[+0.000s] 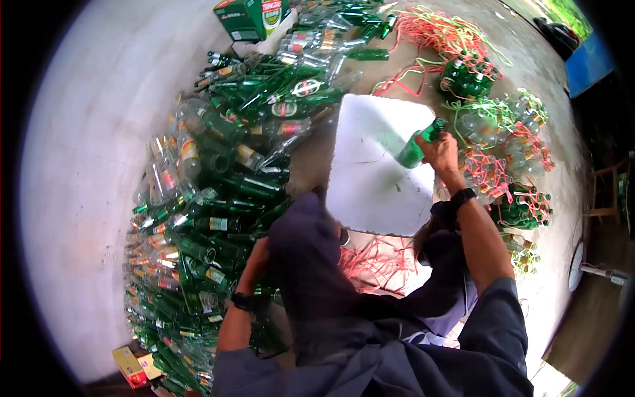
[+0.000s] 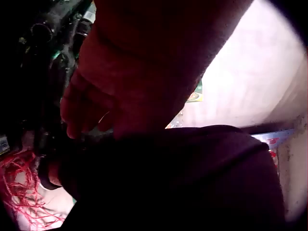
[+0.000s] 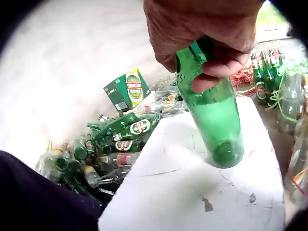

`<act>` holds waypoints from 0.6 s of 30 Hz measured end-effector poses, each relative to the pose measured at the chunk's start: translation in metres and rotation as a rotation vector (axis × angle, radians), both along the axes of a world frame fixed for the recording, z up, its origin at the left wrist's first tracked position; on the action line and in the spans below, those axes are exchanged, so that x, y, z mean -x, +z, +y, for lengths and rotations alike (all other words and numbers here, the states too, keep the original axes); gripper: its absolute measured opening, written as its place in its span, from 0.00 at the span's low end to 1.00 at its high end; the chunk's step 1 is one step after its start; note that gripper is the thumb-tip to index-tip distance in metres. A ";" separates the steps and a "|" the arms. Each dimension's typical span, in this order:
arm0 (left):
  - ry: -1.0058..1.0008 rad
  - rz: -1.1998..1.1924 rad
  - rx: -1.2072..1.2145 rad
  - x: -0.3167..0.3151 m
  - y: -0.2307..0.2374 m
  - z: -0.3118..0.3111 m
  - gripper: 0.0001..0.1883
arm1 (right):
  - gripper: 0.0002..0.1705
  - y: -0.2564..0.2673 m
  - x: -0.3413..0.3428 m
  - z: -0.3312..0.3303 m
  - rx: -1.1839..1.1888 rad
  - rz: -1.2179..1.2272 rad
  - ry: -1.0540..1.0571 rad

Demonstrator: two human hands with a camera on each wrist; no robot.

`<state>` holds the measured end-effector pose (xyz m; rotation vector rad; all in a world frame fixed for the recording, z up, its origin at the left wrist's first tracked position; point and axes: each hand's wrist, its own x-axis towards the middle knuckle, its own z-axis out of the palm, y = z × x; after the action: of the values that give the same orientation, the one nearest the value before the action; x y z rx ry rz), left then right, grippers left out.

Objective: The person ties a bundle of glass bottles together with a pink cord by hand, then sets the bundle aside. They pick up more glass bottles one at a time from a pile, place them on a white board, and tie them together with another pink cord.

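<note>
My right hand (image 1: 442, 153) grips a green glass bottle (image 3: 219, 122) round its upper part. The bottle tilts over a white foam board (image 3: 159, 202), its base right at the board's surface in the right wrist view. No paper label shows on its visible side. Down beside the left knee, my left hand (image 2: 103, 91) hangs with loosely bent fingers next to the heap of bottles (image 1: 218, 198). Nothing shows in it; the left wrist view is dark there, and the dark trouser leg (image 2: 183, 178) hides part of the hand.
Green and clear bottles lie heaped along the left wall. A green carton (image 1: 248, 18) stands at the far end. Red and pale green straps (image 1: 440, 33) lie beyond the board. To the right stand strapped bundles of bottles (image 1: 468, 78). More red straps (image 1: 377, 261) lie between the feet.
</note>
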<state>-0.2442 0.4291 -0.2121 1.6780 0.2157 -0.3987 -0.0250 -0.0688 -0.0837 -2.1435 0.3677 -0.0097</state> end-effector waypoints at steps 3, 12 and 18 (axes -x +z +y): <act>-0.129 -0.088 -0.132 0.024 -0.034 0.004 0.15 | 0.22 -0.026 -0.007 -0.011 -0.066 -0.062 -0.048; 0.000 -0.083 -0.593 0.014 0.020 -0.015 0.13 | 0.27 -0.039 -0.019 -0.027 0.022 -0.242 0.181; -0.021 0.015 -0.612 0.041 -0.013 0.004 0.13 | 0.28 -0.022 -0.013 -0.003 0.114 -0.047 0.130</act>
<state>-0.2852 0.4335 -0.2251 2.2789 0.3567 -0.3824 -0.0120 -0.0715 -0.1058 -2.2723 0.2040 -0.0072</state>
